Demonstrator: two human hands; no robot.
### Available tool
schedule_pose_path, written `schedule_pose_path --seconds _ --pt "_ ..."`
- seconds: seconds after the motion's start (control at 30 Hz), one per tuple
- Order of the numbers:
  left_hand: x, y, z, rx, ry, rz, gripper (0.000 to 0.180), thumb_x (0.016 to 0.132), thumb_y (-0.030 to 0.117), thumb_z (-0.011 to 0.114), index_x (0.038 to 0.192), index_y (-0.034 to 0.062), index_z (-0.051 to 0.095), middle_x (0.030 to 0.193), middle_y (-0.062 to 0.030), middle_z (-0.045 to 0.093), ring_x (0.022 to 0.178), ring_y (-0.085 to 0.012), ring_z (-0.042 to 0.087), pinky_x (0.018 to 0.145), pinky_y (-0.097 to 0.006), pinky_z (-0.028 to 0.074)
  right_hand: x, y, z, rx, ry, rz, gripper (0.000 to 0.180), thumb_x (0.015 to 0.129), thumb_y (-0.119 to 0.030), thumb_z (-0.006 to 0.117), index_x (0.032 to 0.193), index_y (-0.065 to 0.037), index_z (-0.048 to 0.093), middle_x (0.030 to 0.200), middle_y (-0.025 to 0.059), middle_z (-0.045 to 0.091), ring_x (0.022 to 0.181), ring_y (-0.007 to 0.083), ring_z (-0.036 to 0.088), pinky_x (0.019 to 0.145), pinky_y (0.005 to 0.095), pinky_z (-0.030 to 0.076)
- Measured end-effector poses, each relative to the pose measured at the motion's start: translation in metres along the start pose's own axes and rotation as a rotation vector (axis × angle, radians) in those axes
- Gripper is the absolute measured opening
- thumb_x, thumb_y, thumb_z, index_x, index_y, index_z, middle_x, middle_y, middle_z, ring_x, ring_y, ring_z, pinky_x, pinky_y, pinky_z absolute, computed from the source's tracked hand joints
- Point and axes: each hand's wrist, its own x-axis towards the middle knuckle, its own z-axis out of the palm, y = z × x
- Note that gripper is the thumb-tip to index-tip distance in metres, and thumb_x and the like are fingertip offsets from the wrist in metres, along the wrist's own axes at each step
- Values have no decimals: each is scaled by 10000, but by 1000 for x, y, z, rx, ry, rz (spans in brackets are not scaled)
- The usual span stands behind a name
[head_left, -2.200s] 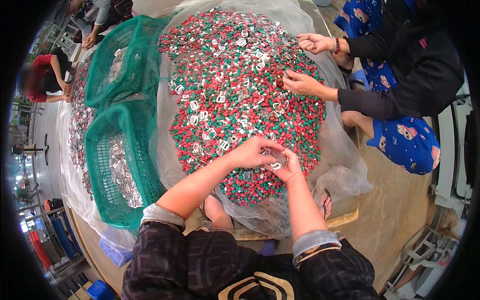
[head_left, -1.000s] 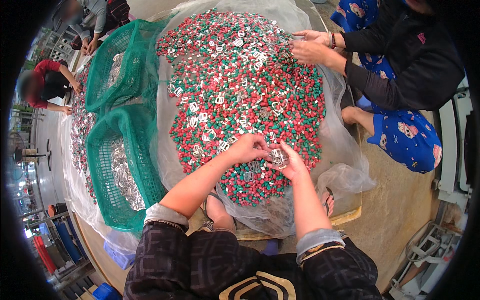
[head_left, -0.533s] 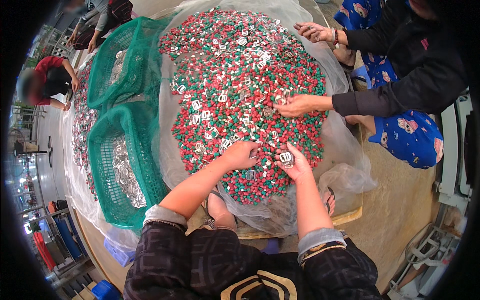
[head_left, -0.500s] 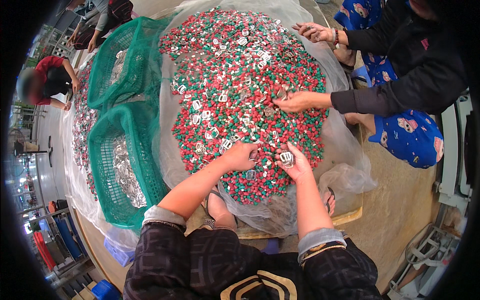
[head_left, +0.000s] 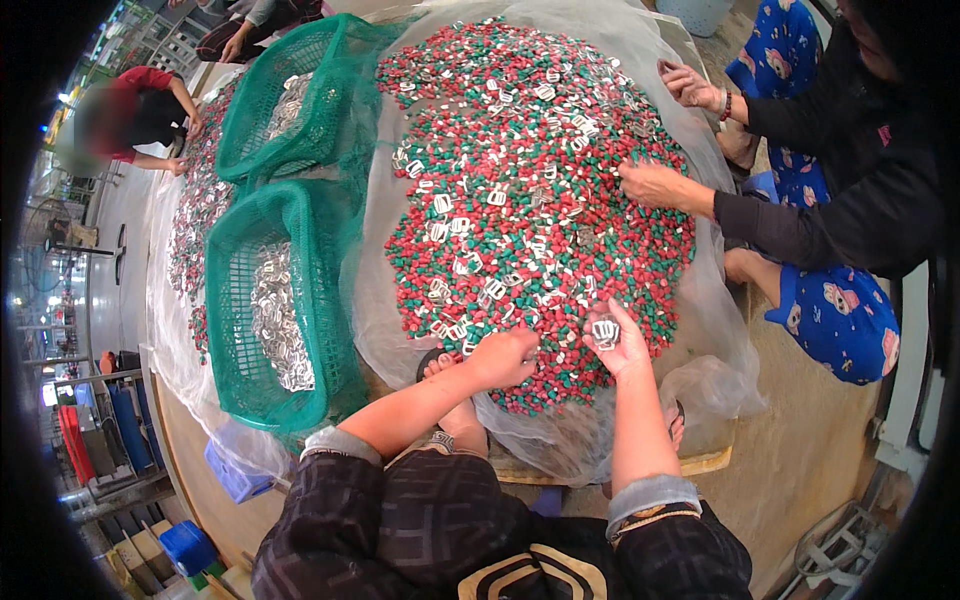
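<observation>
- Your right hand (head_left: 618, 342) pinches a small metal buckle (head_left: 605, 331) — face up, long axis unclear.
- Your left hand (head_left: 503, 358) rests curled on the red-and-green pellet heap (head_left: 540, 200) at its near edge; whether it holds anything you can't tell.
- Left of it — a green mesh basket (head_left: 330, 330).

Right hand (head_left: 617, 340) raised just over the near edge of the red and green pellet heap (head_left: 540, 200), fingers closed on a few silver metal buckles (head_left: 605, 331). Left hand (head_left: 503, 357) resting palm-down on the pellets just beside. Left of the heap, green mesh basket (head_left: 325, 330) with sorted buckles inside. Opposite, a co-worker's hand (head_left: 650, 184) on the heap.
</observation>
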Motion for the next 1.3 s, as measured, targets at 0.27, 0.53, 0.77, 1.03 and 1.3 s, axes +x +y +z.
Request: schedule_pose_path --seconds 0.27,0.53,0.77,1.03,1.3 --pt "8 -98 -69 -436 501 -527 404 715 -116 405 1084 37 456 988 -184 595 790 -278 636 644 -349 508 2 1 5 16 -46 28 204 839 -274 615 873 -75 587 680 21 563 604 166 549 462 271 425" --pt "29 -46 -76 -123 166 -367 447 694 -112 399 1042 82 601 856 -109 637 844 -224 631 765 -339 490 8 1 -2 24 -68 22 119 818 -149 637 905 -96 576 691 23 562 560 158 520 401 236 354" --pt "11 -66 -78 -136 360 -351 206 787 7 541 964 57 634 855 -107 653 826 -221 633 748 -329 485 7 0 4 35 -70 18 114 809 -115 643 891 -93 566 749 37 567 574 160 523 399 221 354" --pt "11 -41 -52 122 227 -250 178 701 179 723 793 57 631 699 -36 601 671 -134 582 605 -294 457 1 0 12 20 -4 22 218 831 -267 626 868 -52 618 799 72 618 628 191 593 412 253 399" --pt "3 -70 -83 -1080 261 -383 152 698 -35 520 680 81 425 768 -77 601 619 -110 535 497 -218 376 -5 0 21 9 -29 -1 350 854 -369 554 852 -31 646 829 100 643 666 223 624 469 302 496"
